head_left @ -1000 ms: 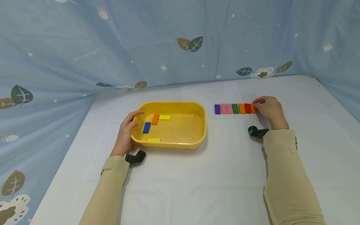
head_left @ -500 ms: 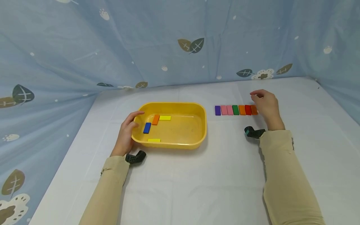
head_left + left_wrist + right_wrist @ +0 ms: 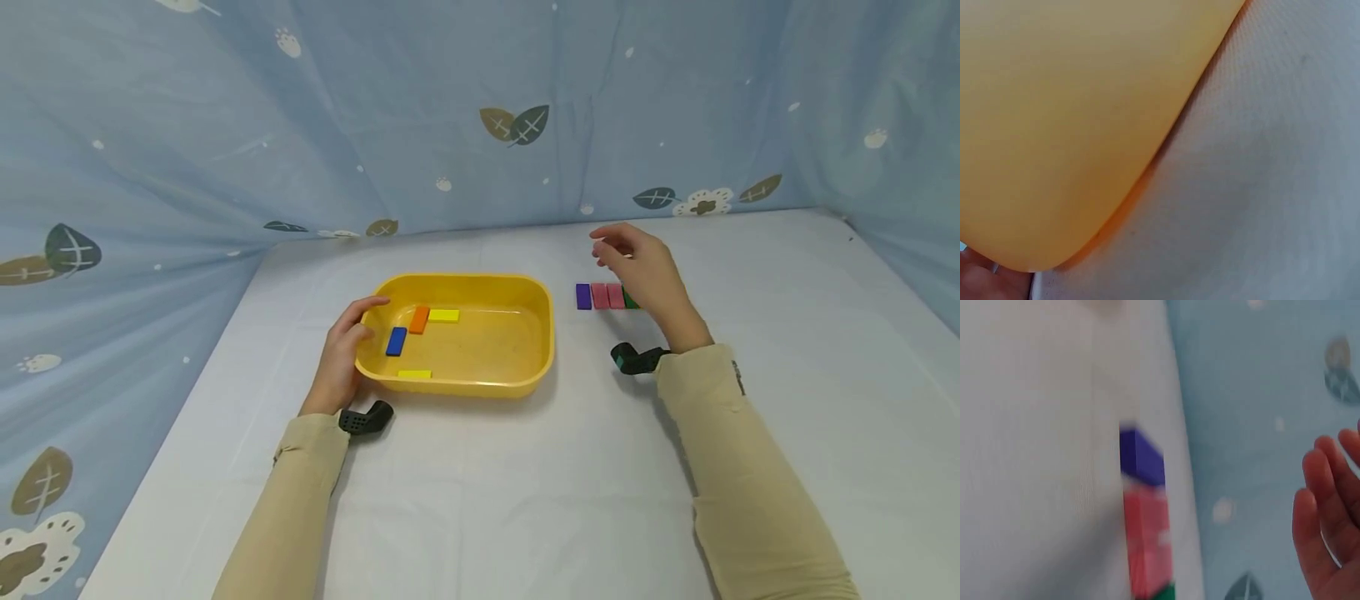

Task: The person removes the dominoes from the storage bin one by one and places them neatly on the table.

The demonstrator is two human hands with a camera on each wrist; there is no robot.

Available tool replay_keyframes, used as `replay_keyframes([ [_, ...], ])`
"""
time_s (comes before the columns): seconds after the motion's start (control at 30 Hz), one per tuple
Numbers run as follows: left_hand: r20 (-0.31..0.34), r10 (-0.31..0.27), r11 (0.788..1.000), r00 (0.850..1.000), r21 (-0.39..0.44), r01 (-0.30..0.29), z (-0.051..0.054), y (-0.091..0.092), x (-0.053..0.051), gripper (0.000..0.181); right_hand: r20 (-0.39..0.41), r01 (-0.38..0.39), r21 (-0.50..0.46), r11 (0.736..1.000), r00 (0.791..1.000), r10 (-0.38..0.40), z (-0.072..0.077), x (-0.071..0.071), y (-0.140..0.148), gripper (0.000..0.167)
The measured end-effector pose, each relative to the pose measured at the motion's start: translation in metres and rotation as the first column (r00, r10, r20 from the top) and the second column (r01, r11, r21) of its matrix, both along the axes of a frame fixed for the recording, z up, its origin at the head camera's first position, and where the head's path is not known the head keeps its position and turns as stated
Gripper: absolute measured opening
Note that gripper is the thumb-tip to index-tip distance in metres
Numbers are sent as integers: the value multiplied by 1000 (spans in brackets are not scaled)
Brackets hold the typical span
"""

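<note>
So, head view: my left hand (image 3: 335, 360) grips the yellow tray's (image 3: 480, 387) nine-o'clock end; four tiles (image 3: 443, 317) inside seem left. Left wrist: mostly tray. Right wrist: my right hand (image 3: 1342, 519), relaxed, holds nothing; a tile row (image 3: 1147, 544), seemingly the finished part, lies at nine o'clock.

Your fingers (image 3: 1319, 475) show at the right edge, apart from a blurred row of blocks (image 3: 1147, 519).
You see a purple block (image 3: 1141, 459) at its upper end, pink blocks (image 3: 1144, 528) next, then a corner of green block (image 3: 1165, 592), all on the white tabletop (image 3: 1035, 425) before blue patterned cloth (image 3: 1241, 394).
</note>
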State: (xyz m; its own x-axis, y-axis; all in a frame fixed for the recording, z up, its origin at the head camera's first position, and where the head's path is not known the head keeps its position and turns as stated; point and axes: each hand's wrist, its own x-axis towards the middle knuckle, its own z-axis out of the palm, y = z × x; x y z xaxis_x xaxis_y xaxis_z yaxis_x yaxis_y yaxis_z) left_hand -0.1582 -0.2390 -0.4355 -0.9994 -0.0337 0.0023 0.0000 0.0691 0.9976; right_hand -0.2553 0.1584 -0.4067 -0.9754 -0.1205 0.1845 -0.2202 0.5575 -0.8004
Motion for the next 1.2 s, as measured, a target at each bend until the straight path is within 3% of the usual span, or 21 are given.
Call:
replay_keyframes([
  [0.03, -3, 4, 1000, 1000, 3, -4, 0, 0, 0, 47, -5, -28, 9, 1000, 1000, 28, 12, 11, -12, 37],
  [0.17, -10, 18, 1000, 1000, 20, -17, 1, -1, 1, 48, -52, -145, 17, 989, 988, 146, 31, 30, -44, 32],
  [0.33, -10, 25, 999, 1000, 23, -25, 1, -2, 1, 48, -99, -266, 73, 961, 957, 272, 32, 41, -74, 28],
  [0.6, -16, 45, 999, 999, -13, -45, 3, -2, 1, 48, -26, -416, 186, 890, 904, 428, 32, 55, -104, 30],
  [0.8, -22, 36, 999, 999, -9, -36, 4, -3, 1, 48, -5, -457, 258, 851, 881, 474, 32, 73, -130, 26],
  [0.93, -28, 36, 999, 999, -9, -36, 4, -4, 1, 47, 32, -465, 306, 831, 877, 479, 31, 84, -153, 28],
  [1.2, -11, -2, 1000, 1000, 0, 2, 14, 6, 11, 47, 112, -505, 363, 783, 858, 502, 27, 90, -191, 35],
])
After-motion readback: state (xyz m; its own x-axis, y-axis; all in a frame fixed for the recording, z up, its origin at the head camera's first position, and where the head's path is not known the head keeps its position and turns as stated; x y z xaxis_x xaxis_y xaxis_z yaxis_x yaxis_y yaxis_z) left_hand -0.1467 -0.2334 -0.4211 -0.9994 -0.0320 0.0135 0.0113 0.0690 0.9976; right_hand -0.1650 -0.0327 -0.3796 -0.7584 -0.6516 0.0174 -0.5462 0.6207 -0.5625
